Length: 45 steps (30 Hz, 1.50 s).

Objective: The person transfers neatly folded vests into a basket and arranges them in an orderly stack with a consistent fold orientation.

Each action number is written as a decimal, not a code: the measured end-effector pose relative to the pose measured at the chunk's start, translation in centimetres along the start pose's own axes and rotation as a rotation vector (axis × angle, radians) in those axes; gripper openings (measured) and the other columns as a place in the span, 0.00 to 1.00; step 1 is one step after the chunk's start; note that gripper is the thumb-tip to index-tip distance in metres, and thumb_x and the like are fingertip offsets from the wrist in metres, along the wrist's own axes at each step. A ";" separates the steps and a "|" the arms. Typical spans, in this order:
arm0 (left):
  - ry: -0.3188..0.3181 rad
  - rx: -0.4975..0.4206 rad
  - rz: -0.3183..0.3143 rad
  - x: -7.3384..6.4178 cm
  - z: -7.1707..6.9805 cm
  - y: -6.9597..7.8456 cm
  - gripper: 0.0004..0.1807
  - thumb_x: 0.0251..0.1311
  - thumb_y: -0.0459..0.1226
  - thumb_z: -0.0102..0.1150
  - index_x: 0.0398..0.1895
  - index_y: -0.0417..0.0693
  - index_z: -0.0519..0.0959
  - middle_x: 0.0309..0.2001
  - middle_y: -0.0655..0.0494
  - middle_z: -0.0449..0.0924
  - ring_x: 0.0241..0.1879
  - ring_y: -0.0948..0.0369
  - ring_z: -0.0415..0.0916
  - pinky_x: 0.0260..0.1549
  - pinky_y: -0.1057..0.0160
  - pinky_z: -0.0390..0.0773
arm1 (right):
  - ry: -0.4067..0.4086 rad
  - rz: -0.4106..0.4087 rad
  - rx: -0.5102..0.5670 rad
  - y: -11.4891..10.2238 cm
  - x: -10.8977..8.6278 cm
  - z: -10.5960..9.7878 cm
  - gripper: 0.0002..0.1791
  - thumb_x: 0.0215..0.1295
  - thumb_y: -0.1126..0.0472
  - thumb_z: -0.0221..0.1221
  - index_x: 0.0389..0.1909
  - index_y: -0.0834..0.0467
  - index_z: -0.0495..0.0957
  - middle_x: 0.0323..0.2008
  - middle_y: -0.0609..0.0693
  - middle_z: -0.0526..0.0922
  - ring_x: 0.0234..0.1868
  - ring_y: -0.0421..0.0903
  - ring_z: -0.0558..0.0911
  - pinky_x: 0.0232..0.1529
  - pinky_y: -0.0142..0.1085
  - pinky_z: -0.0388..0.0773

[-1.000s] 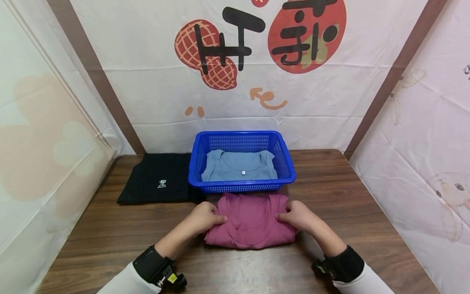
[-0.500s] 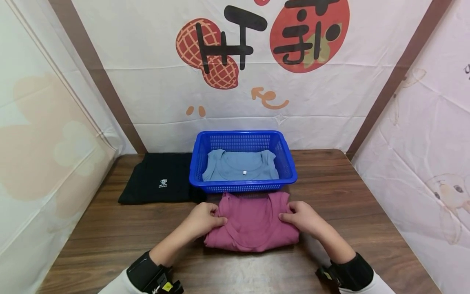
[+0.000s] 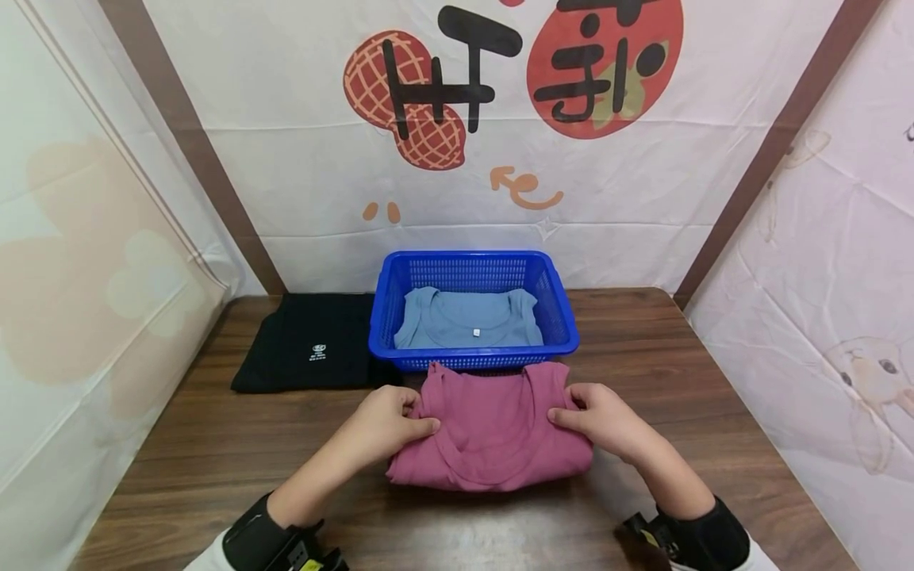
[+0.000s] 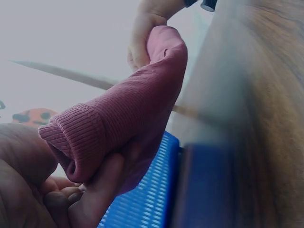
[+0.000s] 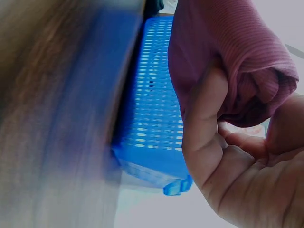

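Note:
A folded pink ribbed shirt (image 3: 493, 428), neckline facing up, is held between both hands in front of the blue basket. My left hand (image 3: 385, 419) pinches its left side with the thumb on top, and my right hand (image 3: 600, 416) pinches the right side the same way. Both wrist views show the shirt raised above the table, fingers curled underneath its folded ends. Its far edge overlaps the front of the blue plastic basket (image 3: 471, 360) in the head view. Inside the basket lies a folded light-blue shirt (image 3: 471, 317) with a small white label.
Left of the basket lies a folded black garment (image 3: 307, 345) with a white print, on the wooden table (image 3: 236, 452). A printed cloth wall (image 3: 300, 182) stands right behind the basket, and further cloth panels border both sides.
Both hands keep their grip on the pink shirt. It has come up off the table and appears slightly larger, its far edge now nearer the basket. The basket and the black garment stay put.

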State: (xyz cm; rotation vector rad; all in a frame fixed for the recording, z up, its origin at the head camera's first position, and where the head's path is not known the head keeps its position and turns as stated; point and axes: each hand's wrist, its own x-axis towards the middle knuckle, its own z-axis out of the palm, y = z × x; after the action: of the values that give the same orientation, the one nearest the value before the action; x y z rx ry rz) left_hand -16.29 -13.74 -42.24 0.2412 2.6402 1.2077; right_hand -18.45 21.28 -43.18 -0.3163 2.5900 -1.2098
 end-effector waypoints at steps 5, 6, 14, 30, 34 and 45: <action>-0.012 0.037 0.021 -0.6 -0.9 1.0 0.18 0.59 0.44 0.73 0.19 0.51 0.75 0.16 0.63 0.65 0.21 0.66 0.64 0.20 0.65 0.64 | -0.021 -0.019 0.028 -0.9 -0.6 -0.7 0.23 0.65 0.50 0.69 0.22 0.56 0.68 0.17 0.42 0.64 0.20 0.38 0.66 0.24 0.32 0.65; -0.014 0.041 0.023 -0.8 -1.1 1.3 0.17 0.59 0.45 0.72 0.20 0.51 0.75 0.16 0.63 0.65 0.21 0.66 0.64 0.20 0.65 0.64 | -0.023 -0.023 0.036 -1.1 -0.8 -0.9 0.23 0.65 0.50 0.69 0.22 0.56 0.68 0.17 0.42 0.64 0.20 0.38 0.67 0.23 0.32 0.65; -0.001 0.032 0.037 -1.5 -2.7 2.8 0.16 0.60 0.47 0.72 0.23 0.52 0.78 0.17 0.63 0.68 0.23 0.64 0.68 0.24 0.64 0.69 | -0.024 -0.057 0.078 -2.6 -1.4 -2.3 0.22 0.66 0.52 0.69 0.24 0.59 0.68 0.18 0.43 0.64 0.21 0.38 0.68 0.24 0.32 0.66; 0.067 0.053 0.098 0.1 -4.6 3.3 0.15 0.62 0.46 0.71 0.24 0.50 0.78 0.19 0.62 0.70 0.26 0.62 0.69 0.25 0.63 0.69 | -0.001 -0.076 0.129 -3.6 0.7 -3.7 0.18 0.68 0.52 0.67 0.30 0.62 0.75 0.20 0.45 0.72 0.21 0.38 0.73 0.24 0.32 0.71; 0.073 0.050 0.094 0.9 -4.8 3.1 0.14 0.62 0.46 0.70 0.25 0.50 0.79 0.20 0.60 0.71 0.27 0.61 0.70 0.25 0.62 0.70 | 0.008 -0.074 0.141 -3.6 1.5 -4.1 0.16 0.68 0.53 0.67 0.34 0.62 0.77 0.21 0.45 0.75 0.22 0.38 0.74 0.25 0.32 0.71; 0.077 0.003 0.077 2.4 -5.5 3.0 0.13 0.64 0.46 0.69 0.30 0.47 0.81 0.22 0.57 0.77 0.26 0.60 0.73 0.25 0.63 0.73 | 0.024 -0.078 0.181 -3.3 3.4 -4.4 0.16 0.68 0.54 0.67 0.40 0.65 0.80 0.26 0.46 0.81 0.26 0.39 0.79 0.29 0.33 0.77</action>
State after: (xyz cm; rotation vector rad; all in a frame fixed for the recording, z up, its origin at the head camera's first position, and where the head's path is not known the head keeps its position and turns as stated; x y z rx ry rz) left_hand -19.93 -15.16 -36.78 0.3051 2.7217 1.2606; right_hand -22.81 21.31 -38.38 -0.3704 2.4852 -1.4713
